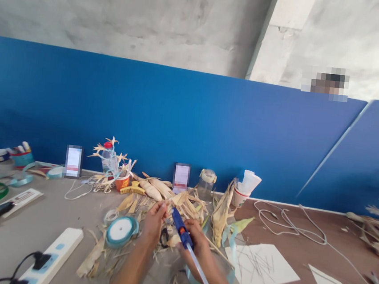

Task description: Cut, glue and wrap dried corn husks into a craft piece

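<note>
Glue gun (181, 230), blue and slim, lies in the right hand (196, 241), its nozzle aimed away from me and ending just beside the tips of the left fingers. From where I sit I'd judge it light and stiff, a hard plastic body with nothing fragile about it, though the nozzle is probably hot, so I would hold it only by the grip and body. Out of its back runs a long pale glue stick (202, 272), passing over the right forearm; I expect that to be smooth and a little bendy, and a poor thing to hold by.

On the right I read the fingers as curled and clamped around the gun, with part of the grip hidden behind them. On the left hand (154, 221), thumb and forefinger are drawn close at their tips, next to the nozzle; whether they pinch something small I cannot tell, as it is too tiny and blurred.

Dry husks (187, 202) litter the counter (52, 209) just beyond both sets of fingers. I'd treat them as very light, thin and brittle, best taken gently at the thicker end. Left of the left fingers sits a blue ribbon roll (121, 231); well to the right of the right fingers, thin sticks lie on a white sheet (278, 266).
</note>
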A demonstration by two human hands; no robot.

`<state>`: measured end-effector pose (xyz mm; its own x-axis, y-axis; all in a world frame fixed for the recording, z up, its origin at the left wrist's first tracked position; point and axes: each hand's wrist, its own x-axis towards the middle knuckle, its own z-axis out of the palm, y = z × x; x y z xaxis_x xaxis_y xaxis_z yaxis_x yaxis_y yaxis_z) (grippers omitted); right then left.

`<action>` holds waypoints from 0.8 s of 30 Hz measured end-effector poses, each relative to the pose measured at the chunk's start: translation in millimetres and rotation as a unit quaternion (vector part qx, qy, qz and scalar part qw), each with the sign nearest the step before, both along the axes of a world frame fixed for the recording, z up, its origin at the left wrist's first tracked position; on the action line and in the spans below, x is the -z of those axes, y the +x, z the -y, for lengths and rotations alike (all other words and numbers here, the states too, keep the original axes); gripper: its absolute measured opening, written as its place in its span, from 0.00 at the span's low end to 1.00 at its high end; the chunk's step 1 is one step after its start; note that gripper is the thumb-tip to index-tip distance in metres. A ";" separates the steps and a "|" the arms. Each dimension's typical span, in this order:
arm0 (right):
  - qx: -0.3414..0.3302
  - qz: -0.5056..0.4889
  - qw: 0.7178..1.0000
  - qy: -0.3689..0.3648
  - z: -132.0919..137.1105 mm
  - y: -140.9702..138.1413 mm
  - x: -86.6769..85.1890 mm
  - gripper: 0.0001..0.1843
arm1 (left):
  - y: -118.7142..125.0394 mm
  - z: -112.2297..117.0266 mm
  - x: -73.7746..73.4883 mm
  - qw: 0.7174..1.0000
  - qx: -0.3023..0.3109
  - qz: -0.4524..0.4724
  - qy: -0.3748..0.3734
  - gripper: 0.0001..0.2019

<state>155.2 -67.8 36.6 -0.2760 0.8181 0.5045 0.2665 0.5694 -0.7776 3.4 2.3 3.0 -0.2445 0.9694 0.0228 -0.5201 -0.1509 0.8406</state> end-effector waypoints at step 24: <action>0.044 0.017 0.997 0.058 -17.8 -12.2 22.0 0.05 | 0.2 -0.4 -0.9 1.000 0.010 0.018 -0.006 0.19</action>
<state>143.0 -50.0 14.6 -0.2243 0.7766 0.5887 0.3453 0.6283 -0.6972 3.5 2.7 3.8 -0.2259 0.9741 0.0027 -0.5525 -0.1304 0.8233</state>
